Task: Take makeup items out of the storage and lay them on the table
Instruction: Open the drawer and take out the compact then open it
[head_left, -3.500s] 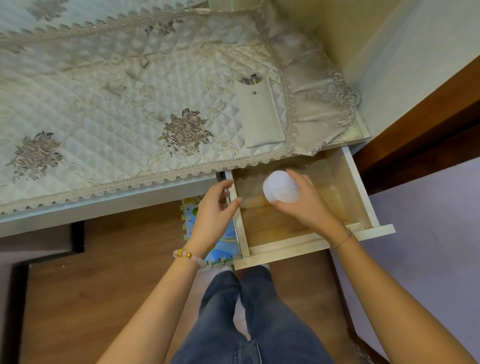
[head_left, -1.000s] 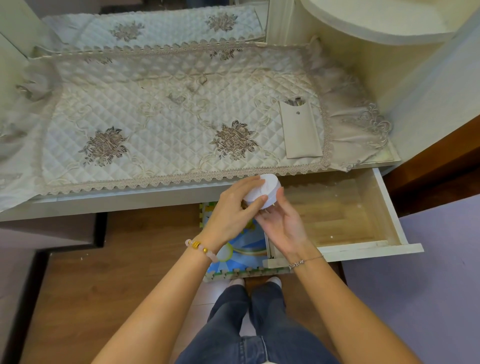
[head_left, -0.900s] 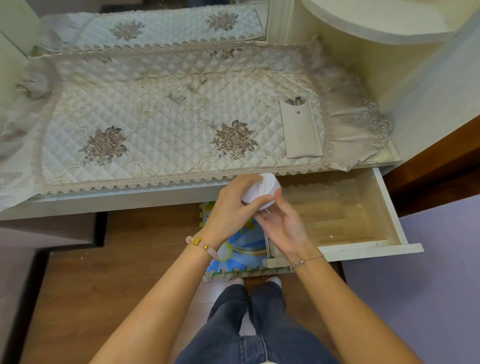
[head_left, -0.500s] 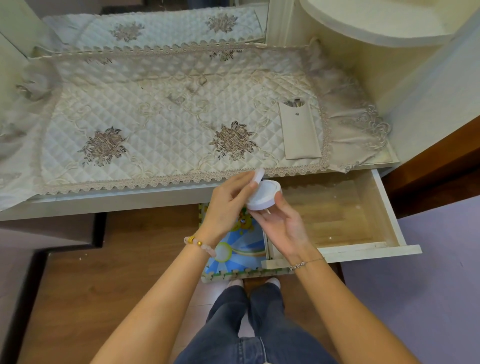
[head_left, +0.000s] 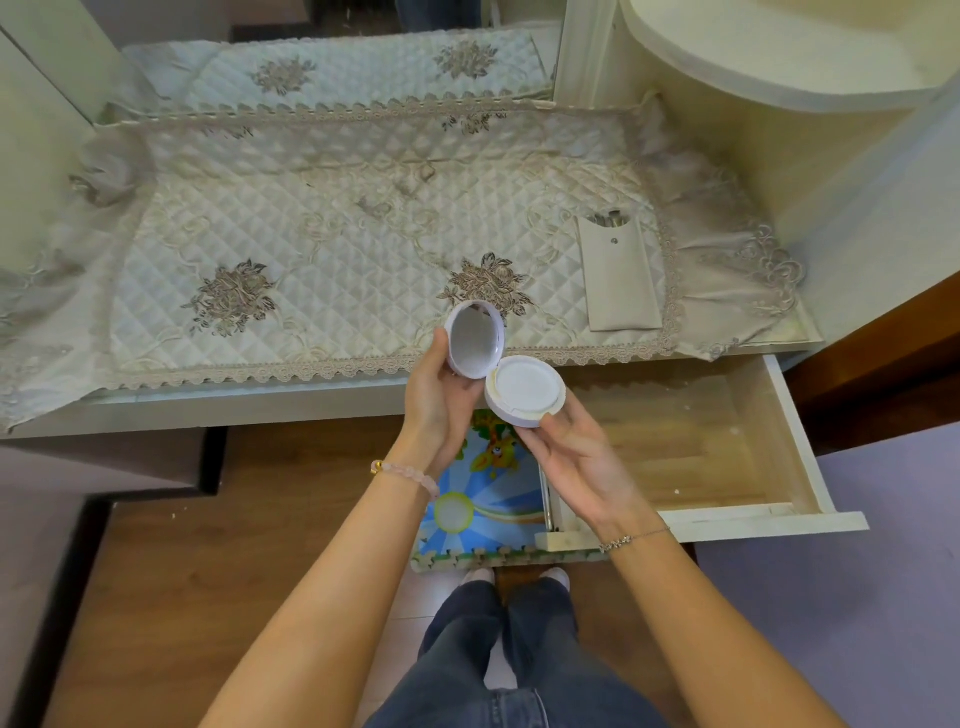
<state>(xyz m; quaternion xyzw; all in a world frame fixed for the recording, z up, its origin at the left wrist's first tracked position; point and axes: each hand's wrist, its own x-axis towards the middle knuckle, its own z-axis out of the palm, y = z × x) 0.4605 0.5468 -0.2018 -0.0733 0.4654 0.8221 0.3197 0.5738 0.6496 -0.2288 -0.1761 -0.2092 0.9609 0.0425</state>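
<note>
And the compact (head_left: 524, 387) is wide open! Our left hand (head_left: 436, 400) grips the lid (head_left: 475, 340), thumb on its near rim and fingers curled behind it. Our right hand (head_left: 582, 462) cradles the base from below on curled fingertips. A second ago this was a closed white puck pressed between both hands. Half a second ago the lid had only cracked. Now it stands nearly upright on its hinge with the mirror facing us, and the white puff (head_left: 527, 384) lies flat in the base.

So where does that leave us? The compact is out of the drawer (head_left: 800, 441), where the right hand had hold of it a few seconds back. It now sits in the air just off the front edge of the table (head_left: 249, 410), touching nothing but our fingers. It looks like a quick check of the contents, not a placement. We judge the step half done: out of storage, not yet laid down.

Beyond the hands, the quilted cloth (head_left: 311, 291) has plenty of room, and a beige pouch (head_left: 618, 280) already lies at its right end. The part of the drawer floor we can see shows only wood. Next, probably, we snap the lid down and set the compact on the cloth.
</note>
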